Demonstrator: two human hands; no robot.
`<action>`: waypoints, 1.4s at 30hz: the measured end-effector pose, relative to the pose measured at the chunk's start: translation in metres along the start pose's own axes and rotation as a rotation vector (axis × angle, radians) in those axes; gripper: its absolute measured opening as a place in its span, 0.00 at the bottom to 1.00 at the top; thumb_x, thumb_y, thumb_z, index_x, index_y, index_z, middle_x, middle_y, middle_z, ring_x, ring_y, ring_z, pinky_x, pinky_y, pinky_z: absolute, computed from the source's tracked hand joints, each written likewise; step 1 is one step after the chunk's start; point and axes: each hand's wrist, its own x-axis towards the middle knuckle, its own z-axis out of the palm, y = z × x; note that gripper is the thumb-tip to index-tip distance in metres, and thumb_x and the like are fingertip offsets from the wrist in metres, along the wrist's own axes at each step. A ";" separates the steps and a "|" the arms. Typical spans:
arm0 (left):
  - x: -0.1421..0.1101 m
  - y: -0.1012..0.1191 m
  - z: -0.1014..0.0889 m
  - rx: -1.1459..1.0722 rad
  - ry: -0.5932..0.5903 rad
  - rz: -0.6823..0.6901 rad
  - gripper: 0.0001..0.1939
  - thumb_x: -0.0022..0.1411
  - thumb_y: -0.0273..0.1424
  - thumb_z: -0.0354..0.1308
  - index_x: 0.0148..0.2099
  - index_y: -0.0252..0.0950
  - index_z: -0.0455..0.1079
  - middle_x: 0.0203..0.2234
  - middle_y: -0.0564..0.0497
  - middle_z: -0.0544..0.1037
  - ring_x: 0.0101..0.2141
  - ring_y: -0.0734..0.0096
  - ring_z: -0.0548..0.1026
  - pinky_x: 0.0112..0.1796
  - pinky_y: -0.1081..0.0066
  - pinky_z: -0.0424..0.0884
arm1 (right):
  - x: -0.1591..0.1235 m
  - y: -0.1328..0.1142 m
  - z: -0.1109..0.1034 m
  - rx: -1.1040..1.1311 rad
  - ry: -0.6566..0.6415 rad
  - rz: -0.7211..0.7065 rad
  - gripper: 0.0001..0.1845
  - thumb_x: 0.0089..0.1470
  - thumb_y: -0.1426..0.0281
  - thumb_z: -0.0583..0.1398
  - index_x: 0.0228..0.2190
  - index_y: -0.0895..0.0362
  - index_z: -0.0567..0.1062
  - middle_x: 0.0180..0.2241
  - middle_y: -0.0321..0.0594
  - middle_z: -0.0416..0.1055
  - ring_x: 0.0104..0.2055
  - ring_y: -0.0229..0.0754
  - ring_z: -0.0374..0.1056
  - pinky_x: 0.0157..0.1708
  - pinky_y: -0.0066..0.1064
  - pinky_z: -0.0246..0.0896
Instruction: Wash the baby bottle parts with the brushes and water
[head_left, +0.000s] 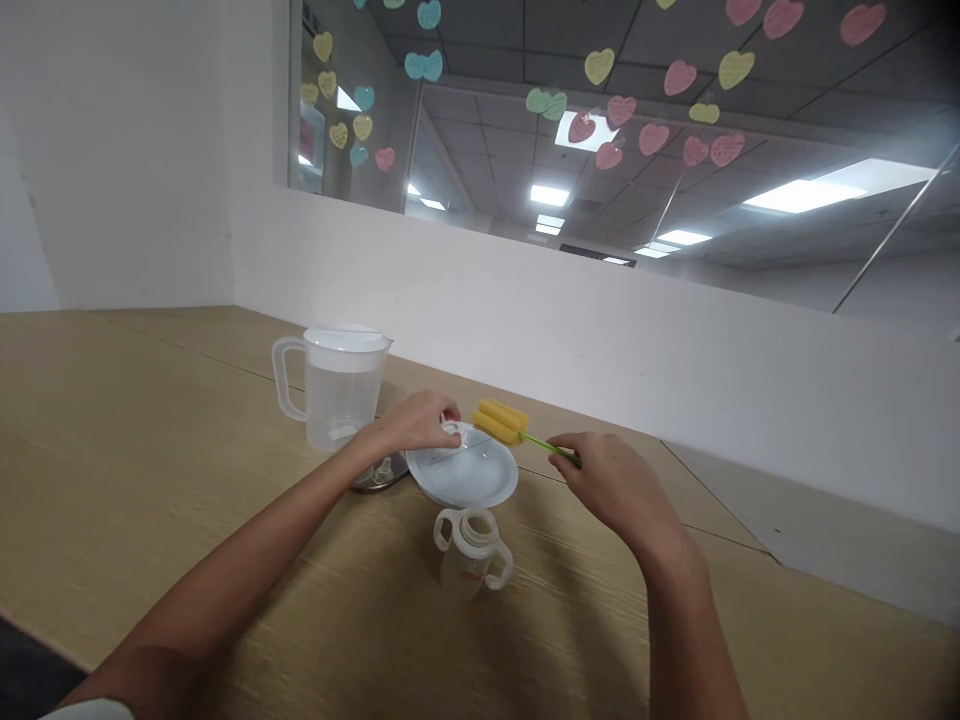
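Observation:
My right hand (611, 480) is closed around the green handle of a bottle brush (501, 422) with a yellow sponge head. The sponge is level above the far right rim of a white bowl (466, 482). Over the bowl's left side, my left hand (420, 420) pinches a small whitish ring-like piece, perhaps a bottle collar (451, 429); the fingers partly hide it. Nearer to me than the bowl stands a clear baby bottle (471, 555) upright, with two side handles and an uncovered mouth.
At the left stands a translucent lidded pitcher (343, 385) with its handle to the left. A metal tray (375, 482) with small clear parts lies partly under my left wrist. Behind the wooden table (187, 480) rises a white wall (525, 310) with a window bearing heart-shaped notes.

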 end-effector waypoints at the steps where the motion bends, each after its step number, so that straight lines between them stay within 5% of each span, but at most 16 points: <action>1: -0.003 0.002 -0.010 -0.045 0.058 -0.009 0.17 0.49 0.36 0.55 0.41 0.34 0.72 0.35 0.49 0.77 0.35 0.66 0.73 0.33 0.74 0.66 | 0.000 0.001 0.000 0.000 0.008 0.008 0.14 0.55 0.69 0.52 0.37 0.55 0.76 0.31 0.43 0.74 0.36 0.44 0.69 0.26 0.27 0.51; 5: -0.012 0.022 -0.031 -0.175 0.303 -0.027 0.15 0.52 0.36 0.54 0.41 0.34 0.71 0.33 0.51 0.76 0.33 0.70 0.72 0.34 0.74 0.67 | -0.002 -0.003 -0.002 -0.019 0.028 0.021 0.14 0.54 0.70 0.52 0.37 0.55 0.76 0.30 0.42 0.74 0.34 0.43 0.68 0.24 0.27 0.49; 11: -0.013 0.047 -0.012 -0.143 0.404 0.040 0.17 0.54 0.39 0.55 0.41 0.34 0.70 0.35 0.50 0.74 0.32 0.70 0.72 0.36 0.73 0.68 | -0.004 -0.013 -0.006 -0.091 0.058 -0.085 0.13 0.55 0.70 0.51 0.35 0.53 0.76 0.23 0.38 0.72 0.25 0.40 0.65 0.21 0.27 0.43; 15: -0.013 0.043 -0.008 -0.117 0.381 0.192 0.16 0.54 0.32 0.55 0.46 0.34 0.68 0.41 0.49 0.73 0.40 0.68 0.71 0.42 0.72 0.66 | -0.003 -0.012 -0.005 -0.130 0.044 -0.119 0.13 0.55 0.71 0.51 0.28 0.54 0.75 0.22 0.38 0.71 0.23 0.38 0.64 0.20 0.27 0.42; 20: -0.014 0.038 -0.014 -0.156 0.312 0.450 0.19 0.53 0.21 0.50 0.48 0.35 0.67 0.46 0.49 0.70 0.47 0.69 0.66 0.48 0.73 0.62 | -0.002 -0.012 -0.003 -0.123 0.033 -0.154 0.13 0.55 0.72 0.52 0.33 0.53 0.76 0.25 0.39 0.73 0.26 0.39 0.66 0.22 0.27 0.44; 33: -0.008 0.036 -0.006 -0.105 0.172 -0.024 0.21 0.58 0.46 0.50 0.40 0.33 0.70 0.32 0.48 0.75 0.33 0.66 0.72 0.32 0.72 0.64 | 0.001 -0.015 0.001 -0.203 0.033 -0.165 0.15 0.54 0.72 0.52 0.37 0.51 0.76 0.27 0.40 0.75 0.30 0.41 0.69 0.22 0.28 0.45; 39: -0.013 0.038 -0.008 -0.117 0.131 0.369 0.16 0.54 0.24 0.54 0.47 0.37 0.66 0.42 0.48 0.70 0.43 0.67 0.68 0.43 0.71 0.63 | 0.002 -0.012 0.004 -0.201 0.019 -0.143 0.14 0.54 0.72 0.52 0.38 0.52 0.77 0.29 0.42 0.75 0.32 0.43 0.69 0.23 0.27 0.48; 42: -0.013 0.037 -0.008 -0.184 0.164 0.428 0.18 0.50 0.17 0.50 0.43 0.37 0.66 0.41 0.49 0.68 0.43 0.69 0.67 0.43 0.71 0.64 | 0.003 -0.008 0.004 -0.185 0.025 -0.111 0.14 0.55 0.71 0.53 0.38 0.51 0.76 0.29 0.41 0.75 0.32 0.43 0.69 0.23 0.28 0.49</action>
